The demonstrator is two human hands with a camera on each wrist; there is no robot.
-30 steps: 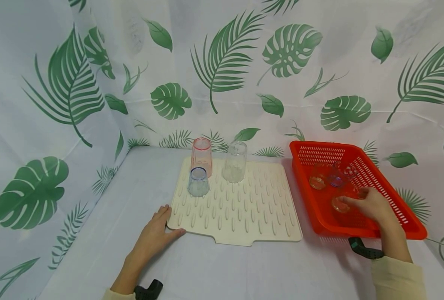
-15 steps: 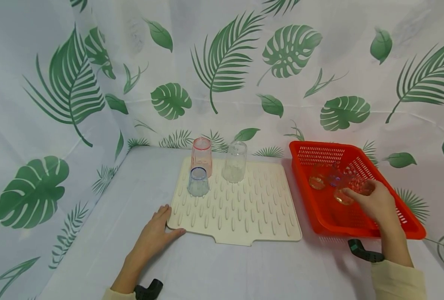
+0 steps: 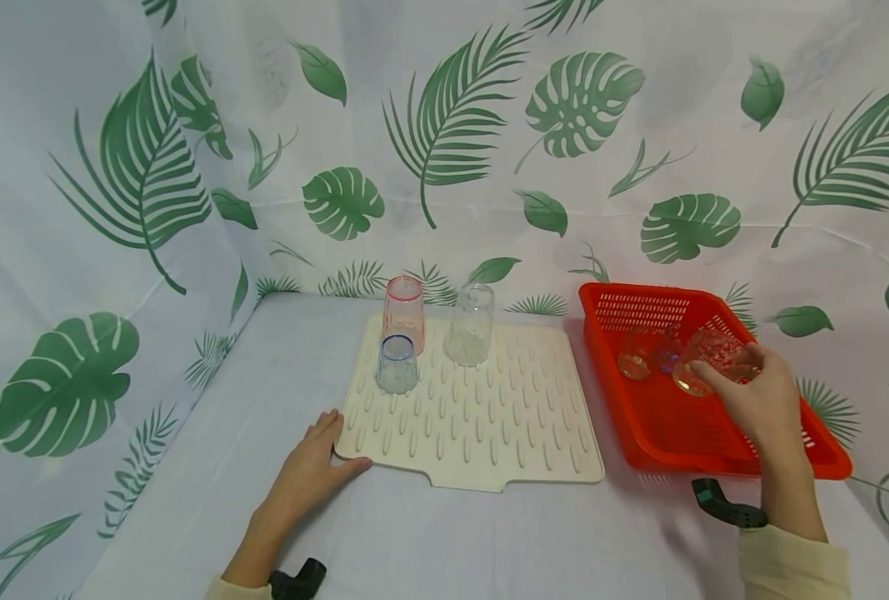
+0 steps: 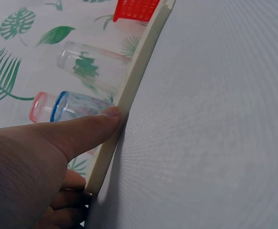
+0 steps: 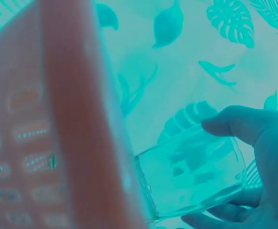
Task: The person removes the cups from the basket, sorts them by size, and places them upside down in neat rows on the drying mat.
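Observation:
My left hand (image 3: 311,462) holds the near left corner of a cream drainboard (image 3: 519,400) with raised ridges. In the left wrist view the thumb lies on its front edge, with the fingers around the corner. Upside down or upright, I cannot tell which, a tall pink-rimmed glass (image 3: 403,312), a short blue-rimmed glass (image 3: 397,367) and a tall clear glass (image 3: 470,325) stand on its left and back part. My right hand (image 3: 762,400) grips a clear glass (image 5: 191,174), tilted, inside the red basket (image 3: 631,433). Thumb and fingers lie on opposite sides of it.
An amber-tinted glass (image 3: 634,364) and a purple-tinted glass (image 3: 667,357) sit farther back in the basket. The basket's perforated wall (image 5: 77,114) stands close to the right hand. A leaf-print cloth (image 3: 444,150) hangs behind the white table.
My right hand has risen slightly and moved away from me within the basket, taking the clear glass with it. My left hand and the glasses on the drainboard stay put.

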